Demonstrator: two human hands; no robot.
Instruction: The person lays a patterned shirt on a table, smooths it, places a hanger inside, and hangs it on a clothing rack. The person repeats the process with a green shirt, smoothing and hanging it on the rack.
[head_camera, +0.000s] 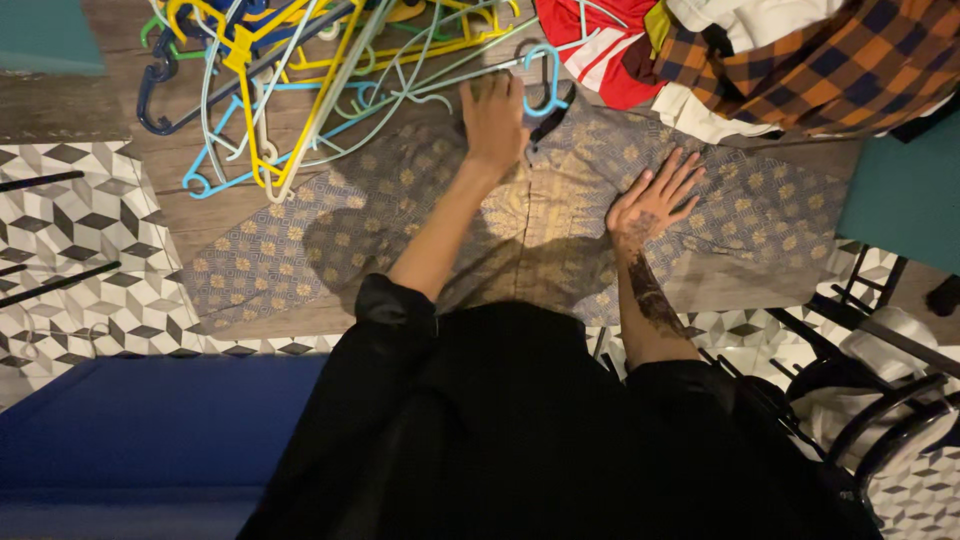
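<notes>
Patterned shirt (540, 225) lies flat under left hand (493, 120) and right hand (650, 200)

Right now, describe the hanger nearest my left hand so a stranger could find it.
Find the patterned shirt spread flat on the floor. At its collar, beside the left hand, lies a light blue hanger, apart from the tangled hanger pile further left.

A grey-blue shirt (420, 215) with a yellow flower pattern lies spread flat, front up, on the wooden floor, sleeves stretched out to both sides, collar pointing away.
</notes>
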